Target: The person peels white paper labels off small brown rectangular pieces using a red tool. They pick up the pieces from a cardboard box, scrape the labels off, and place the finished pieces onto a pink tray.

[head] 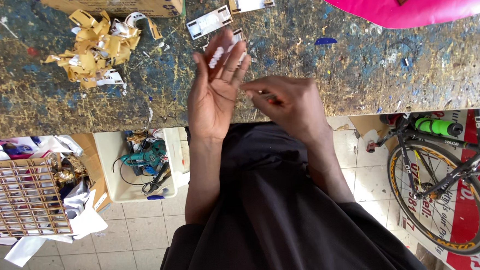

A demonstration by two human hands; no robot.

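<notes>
Above the near edge of the paint-spattered workbench [357, 74], the left hand [214, 92] lay spread wide with a small white piece [215, 58] on its fingers, probably light, thin and best pinched by its edges, while the right hand [290, 102] was closed around a small red-tipped thing [271, 99].

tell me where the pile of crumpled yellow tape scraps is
In the head view, the pile of yellow scraps lies at the upper left of the paint-spattered workbench, just below a cardboard box and left of the left hand.

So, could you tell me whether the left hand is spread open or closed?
Spread open: the left hand has palm up and fingers extended, with small white pieces on them.
</notes>
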